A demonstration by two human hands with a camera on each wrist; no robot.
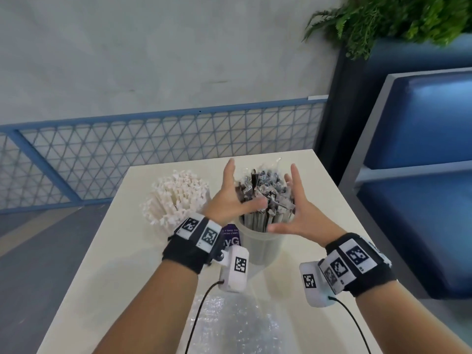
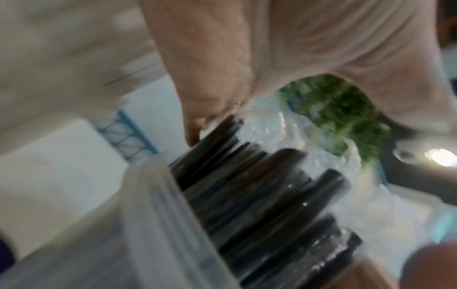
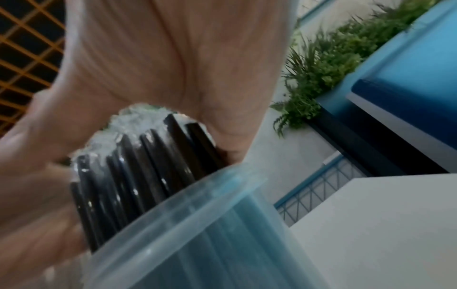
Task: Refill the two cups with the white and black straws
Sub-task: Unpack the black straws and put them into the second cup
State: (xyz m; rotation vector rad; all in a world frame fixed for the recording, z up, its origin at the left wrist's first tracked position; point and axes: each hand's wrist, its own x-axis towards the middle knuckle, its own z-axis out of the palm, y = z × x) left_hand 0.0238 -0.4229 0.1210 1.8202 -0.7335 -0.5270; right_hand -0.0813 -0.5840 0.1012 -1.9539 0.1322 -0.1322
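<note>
We see our left hand [image 1: 228, 198] and right hand [image 1: 297, 215], both with released grip, fingers spread around the wrapped black straws [image 1: 265, 198] standing in the translucent plastic cup [image 1: 263, 247], with the white paper-wrapped straws [image 1: 176, 198] just left of this cup.

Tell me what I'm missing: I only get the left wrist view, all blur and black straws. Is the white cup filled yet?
Observer: Yes. In the head view the white straws stand packed in their cup, left of the black straws.
Operator: Is the right hand holding anything?
Observer: No. The right hand is spread open beside the black bundle, mirroring the left hand.
Operator: Any packaging left?
Observer: Crinkled clear plastic wrap lies on the table, nearer the person.
</note>
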